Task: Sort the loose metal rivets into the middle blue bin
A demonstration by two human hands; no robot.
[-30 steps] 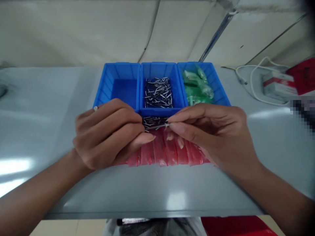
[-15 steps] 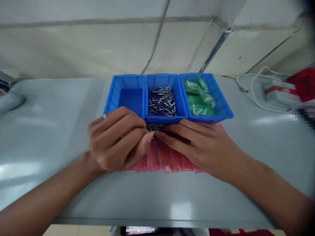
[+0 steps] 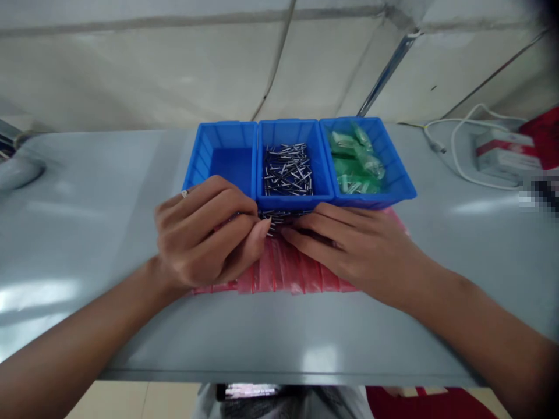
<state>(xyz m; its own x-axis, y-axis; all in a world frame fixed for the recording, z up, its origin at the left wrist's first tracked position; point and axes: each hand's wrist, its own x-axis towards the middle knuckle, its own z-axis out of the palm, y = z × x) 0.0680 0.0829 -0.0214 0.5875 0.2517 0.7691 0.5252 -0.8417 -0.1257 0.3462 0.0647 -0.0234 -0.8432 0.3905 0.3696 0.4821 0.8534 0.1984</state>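
My left hand (image 3: 207, 235) is closed in a pinch, thumb against the curled fingers, just in front of the blue bins. What its fingertips hold, if anything, is hidden. Opposite it, my right hand (image 3: 360, 250) lies low with fingers stretched out and somewhat apart, their tips at a small heap of thin metal pins (image 3: 279, 217). That heap rests on pink plastic bags (image 3: 297, 270) under both hands. Similar dark and silver pins (image 3: 288, 170) fill part of the middle blue bin (image 3: 288, 202), right behind the fingers.
The left blue bin (image 3: 198, 154) shows a bare floor. Green plastic packets (image 3: 356, 160) lie in the right blue bin (image 3: 395, 169). A white cable (image 3: 456, 154) and a red-and-white box (image 3: 506, 152) are at the right on the grey table (image 3: 109, 169), against the wall.
My right fingertips have drawn slightly right, away from the left thumb, showing more pins between the hands. The left hand keeps its pinch. The whole view has shifted a little.
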